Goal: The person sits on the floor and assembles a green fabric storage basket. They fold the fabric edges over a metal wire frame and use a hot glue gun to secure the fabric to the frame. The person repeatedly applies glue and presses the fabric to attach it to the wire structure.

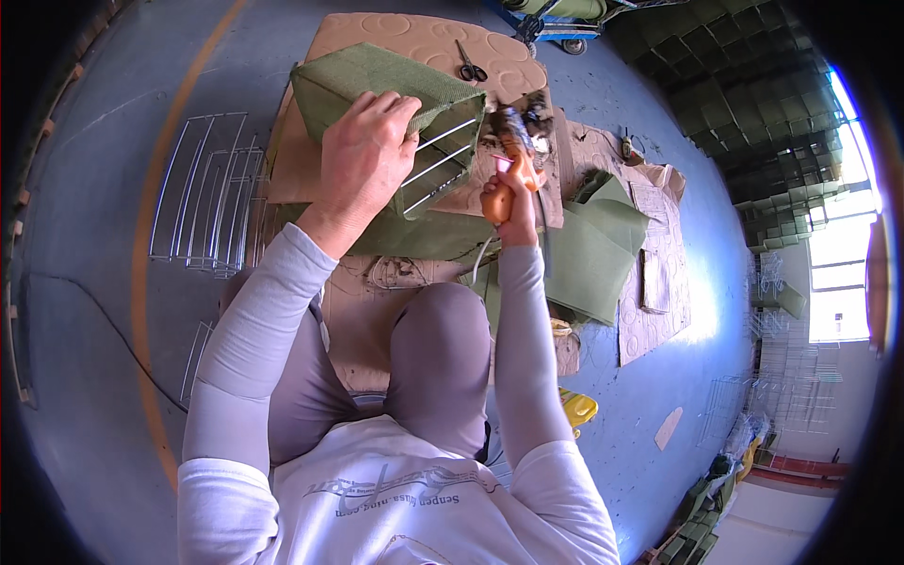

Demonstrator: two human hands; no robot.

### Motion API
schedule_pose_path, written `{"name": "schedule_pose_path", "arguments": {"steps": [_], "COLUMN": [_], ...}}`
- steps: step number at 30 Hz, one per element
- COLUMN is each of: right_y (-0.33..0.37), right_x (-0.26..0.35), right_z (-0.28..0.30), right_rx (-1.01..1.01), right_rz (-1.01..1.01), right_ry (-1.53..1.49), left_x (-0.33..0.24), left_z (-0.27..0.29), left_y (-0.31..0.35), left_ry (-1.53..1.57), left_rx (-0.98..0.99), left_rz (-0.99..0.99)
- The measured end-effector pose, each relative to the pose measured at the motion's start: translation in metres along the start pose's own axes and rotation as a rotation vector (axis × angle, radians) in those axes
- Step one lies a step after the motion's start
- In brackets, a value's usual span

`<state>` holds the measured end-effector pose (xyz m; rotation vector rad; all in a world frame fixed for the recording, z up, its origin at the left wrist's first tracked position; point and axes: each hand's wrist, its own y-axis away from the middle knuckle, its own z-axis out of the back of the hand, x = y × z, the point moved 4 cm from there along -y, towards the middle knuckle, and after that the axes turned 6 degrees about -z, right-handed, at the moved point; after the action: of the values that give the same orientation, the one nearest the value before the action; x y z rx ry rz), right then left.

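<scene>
My left hand (365,141) is closed on the edge of a green woven fabric cover (363,80). The cover lies around a metal wire frame (443,155), whose bars show at its open end. In my right hand (516,202) is an orange gun-shaped tool (524,171) with a dark, dirty front part. Its front points away from me, just right of the frame's open end, and it is a little blurred. I cannot tell whether the tool touches the fabric. A pair of black scissors (472,69) lies beyond the cover on cardboard.
Cardboard sheets (414,30) lie under the work. More green fabric (593,250) rests at the right. Bare wire frames (202,198) stand on the floor at the left. A blue cart (537,24) is at the back, and dark green pieces (730,104) are stacked at the far right.
</scene>
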<state>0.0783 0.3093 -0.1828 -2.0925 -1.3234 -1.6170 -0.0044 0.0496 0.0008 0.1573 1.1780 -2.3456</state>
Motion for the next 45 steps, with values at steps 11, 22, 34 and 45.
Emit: {"name": "schedule_pose_path", "arguments": {"steps": [11, 22, 34, 45], "right_y": [0.004, 0.031, 0.123, 0.152], "right_x": [0.03, 0.043, 0.048, 0.002], "right_z": [-0.008, 0.004, 0.05, 0.033], "right_rx": [-0.121, 0.009, 0.31, 0.331], "right_rz": [0.388, 0.46, 0.34, 0.18], "right_ry": [0.202, 0.084, 0.031, 0.499], "left_x": [0.006, 0.008, 0.002, -0.004], "left_z": [0.002, -0.003, -0.01, -0.015], "left_y": [0.003, 0.004, 0.002, 0.006], "left_ry": [-0.001, -0.061, -0.036, -0.078], "left_rx": [-0.052, -0.072, -0.011, 0.029], "left_rz": [0.0, -0.031, -0.041, -0.058]}}
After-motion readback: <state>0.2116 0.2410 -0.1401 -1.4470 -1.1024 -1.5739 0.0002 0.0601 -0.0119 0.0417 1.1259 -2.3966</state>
